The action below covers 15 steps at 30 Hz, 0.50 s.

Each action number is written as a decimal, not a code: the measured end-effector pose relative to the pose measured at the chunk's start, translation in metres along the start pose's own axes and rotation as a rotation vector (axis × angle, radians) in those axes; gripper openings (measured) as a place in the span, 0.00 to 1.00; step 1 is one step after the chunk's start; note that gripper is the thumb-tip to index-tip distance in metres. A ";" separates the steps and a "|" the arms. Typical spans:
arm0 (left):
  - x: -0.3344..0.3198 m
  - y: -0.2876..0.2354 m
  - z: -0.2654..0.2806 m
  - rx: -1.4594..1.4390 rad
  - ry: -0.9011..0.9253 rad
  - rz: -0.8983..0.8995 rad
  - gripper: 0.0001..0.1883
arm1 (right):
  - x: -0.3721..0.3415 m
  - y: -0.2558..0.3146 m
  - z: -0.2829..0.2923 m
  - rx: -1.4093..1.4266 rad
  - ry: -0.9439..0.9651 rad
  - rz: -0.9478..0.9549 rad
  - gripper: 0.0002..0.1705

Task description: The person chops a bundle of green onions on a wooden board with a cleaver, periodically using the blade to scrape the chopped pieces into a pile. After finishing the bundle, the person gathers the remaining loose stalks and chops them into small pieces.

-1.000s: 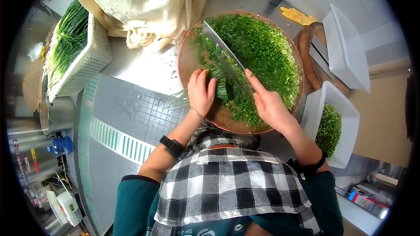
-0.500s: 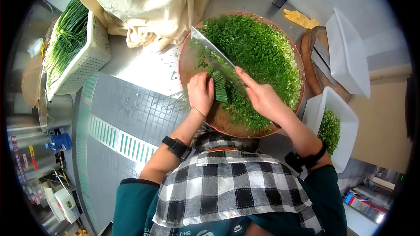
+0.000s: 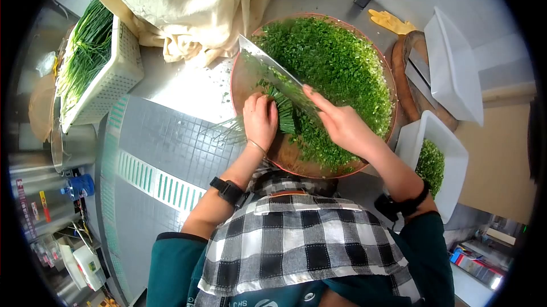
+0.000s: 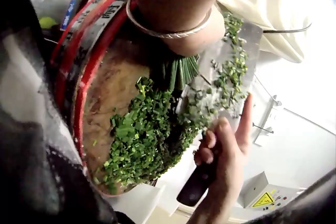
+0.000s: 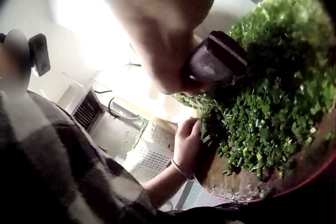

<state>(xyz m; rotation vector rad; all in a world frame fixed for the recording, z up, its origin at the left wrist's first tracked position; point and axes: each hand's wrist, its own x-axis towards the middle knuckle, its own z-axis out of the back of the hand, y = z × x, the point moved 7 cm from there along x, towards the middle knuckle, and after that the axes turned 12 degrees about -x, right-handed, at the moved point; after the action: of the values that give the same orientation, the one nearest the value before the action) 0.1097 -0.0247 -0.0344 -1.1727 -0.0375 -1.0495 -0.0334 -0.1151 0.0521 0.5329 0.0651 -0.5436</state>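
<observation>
My left hand holds down a bunch of scallions, fingertips curled over it, at the left of the round chopping board. My right hand grips a cleaver, its index finger stretched along the blade. The broad blade stands tilted just right of the bunch's cut end. In the left wrist view, bits of green cling to the blade, and the dark handle juts out below the right hand. Chopped scallions heap over most of the board.
A white basket of whole scallions stands at the left, beside a cream cloth. On the right are a white bin with chopped scallions, another white bin, a second knife and a yellow glove.
The cleaver and my right hand have shifted left and slightly up across the board, toward the bunch's cut end. My left hand stays nearly in place on the scallions.
</observation>
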 end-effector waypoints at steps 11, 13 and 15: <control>-0.004 0.004 -0.005 -0.001 0.090 -0.012 0.07 | 0.035 0.004 -0.020 -0.017 -0.031 0.077 0.37; -0.002 0.002 -0.001 -0.036 0.029 -0.035 0.08 | 0.021 0.004 -0.006 0.000 -0.018 0.067 0.37; -0.002 0.001 0.002 -0.036 0.003 -0.032 0.08 | 0.005 -0.001 -0.003 0.027 0.008 0.054 0.38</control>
<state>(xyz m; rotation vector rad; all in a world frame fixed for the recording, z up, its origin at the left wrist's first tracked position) 0.1101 -0.0226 -0.0351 -1.2062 -0.0354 -1.0836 -0.0295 -0.1163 0.0479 0.5616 0.0513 -0.4903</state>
